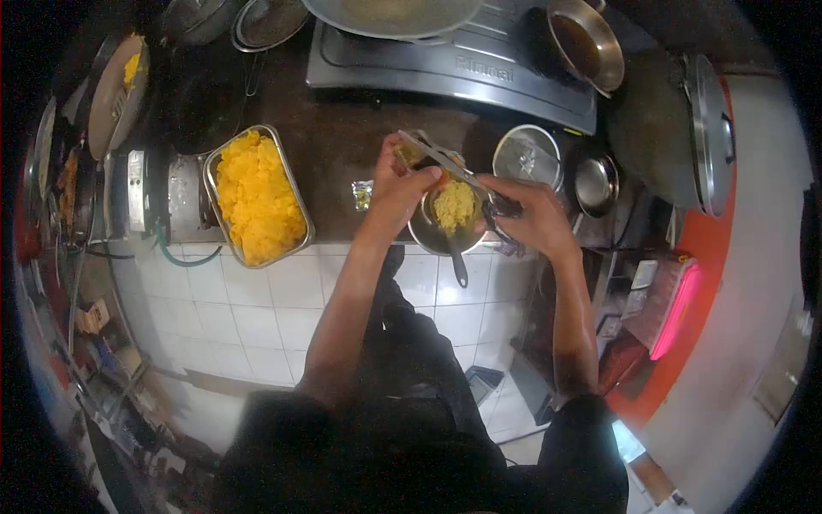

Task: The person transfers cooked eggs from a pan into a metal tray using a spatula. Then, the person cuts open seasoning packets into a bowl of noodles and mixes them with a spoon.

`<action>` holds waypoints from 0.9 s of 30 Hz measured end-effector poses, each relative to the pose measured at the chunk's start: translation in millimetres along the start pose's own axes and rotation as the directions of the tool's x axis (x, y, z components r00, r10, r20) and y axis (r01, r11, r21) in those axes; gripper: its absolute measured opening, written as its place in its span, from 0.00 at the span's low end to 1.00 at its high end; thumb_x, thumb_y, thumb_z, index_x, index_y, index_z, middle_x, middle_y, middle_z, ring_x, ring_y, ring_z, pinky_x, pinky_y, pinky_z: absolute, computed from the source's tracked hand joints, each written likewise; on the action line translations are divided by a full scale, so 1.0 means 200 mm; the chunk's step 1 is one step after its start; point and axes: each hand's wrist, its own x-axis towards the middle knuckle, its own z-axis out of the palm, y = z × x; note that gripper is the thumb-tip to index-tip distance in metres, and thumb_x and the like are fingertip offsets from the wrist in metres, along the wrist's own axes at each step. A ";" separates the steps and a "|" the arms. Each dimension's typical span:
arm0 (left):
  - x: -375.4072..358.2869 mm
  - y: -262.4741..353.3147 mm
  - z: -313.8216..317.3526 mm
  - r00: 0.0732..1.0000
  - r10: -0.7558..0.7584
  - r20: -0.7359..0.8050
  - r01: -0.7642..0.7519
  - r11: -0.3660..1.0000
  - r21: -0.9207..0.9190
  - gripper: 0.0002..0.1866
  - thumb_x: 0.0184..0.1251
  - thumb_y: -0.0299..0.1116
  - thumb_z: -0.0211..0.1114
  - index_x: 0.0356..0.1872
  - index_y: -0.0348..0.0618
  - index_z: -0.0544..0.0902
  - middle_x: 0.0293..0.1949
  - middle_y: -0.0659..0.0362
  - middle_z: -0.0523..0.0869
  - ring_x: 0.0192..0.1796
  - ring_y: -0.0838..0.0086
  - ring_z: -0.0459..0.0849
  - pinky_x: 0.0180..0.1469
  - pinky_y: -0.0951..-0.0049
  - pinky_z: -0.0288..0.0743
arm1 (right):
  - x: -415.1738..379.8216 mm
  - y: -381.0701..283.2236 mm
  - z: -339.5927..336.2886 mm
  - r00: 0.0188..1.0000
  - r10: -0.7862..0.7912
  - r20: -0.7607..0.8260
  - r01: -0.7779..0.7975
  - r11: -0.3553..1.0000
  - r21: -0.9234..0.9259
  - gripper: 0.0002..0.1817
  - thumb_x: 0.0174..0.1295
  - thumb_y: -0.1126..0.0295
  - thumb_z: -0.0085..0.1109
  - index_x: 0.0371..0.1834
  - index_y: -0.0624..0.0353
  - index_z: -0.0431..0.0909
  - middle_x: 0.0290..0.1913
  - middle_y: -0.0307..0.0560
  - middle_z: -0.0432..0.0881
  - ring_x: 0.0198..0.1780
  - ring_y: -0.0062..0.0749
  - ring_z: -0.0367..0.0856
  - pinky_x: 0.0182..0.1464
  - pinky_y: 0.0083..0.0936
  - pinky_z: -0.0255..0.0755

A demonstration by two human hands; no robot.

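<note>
Over a metal bowl at the counter's front edge, both my hands work close together. My right hand is closed around dark-handled scissors, whose long blades point up and left toward my left hand. My left hand pinches a small, shiny, yellowish packet, partly hidden by the fingers and blades. Pale yellow crumbly food lies in the bowl, and a grey spoon handle sticks out over the near rim. A small foil sachet lies left of my left hand.
A metal tray of mashed yellow food stands to the left. Behind are a Rinnai stove with a large pan and a smaller pan. A clear-lined container, small metal bowl and large lidded pot stand right.
</note>
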 end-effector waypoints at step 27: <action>0.00 -0.08 -0.60 0.993 -0.118 0.007 0.108 0.928 0.357 0.20 0.62 0.17 0.60 0.51 0.42 0.64 0.46 0.50 0.79 0.46 0.68 0.83 0.44 0.72 0.80 | 0.65 0.60 0.62 0.990 -0.139 0.027 0.141 0.945 -0.294 0.25 0.52 0.60 0.66 0.56 0.48 0.78 0.52 0.58 0.80 0.54 0.52 0.78 0.60 0.41 0.70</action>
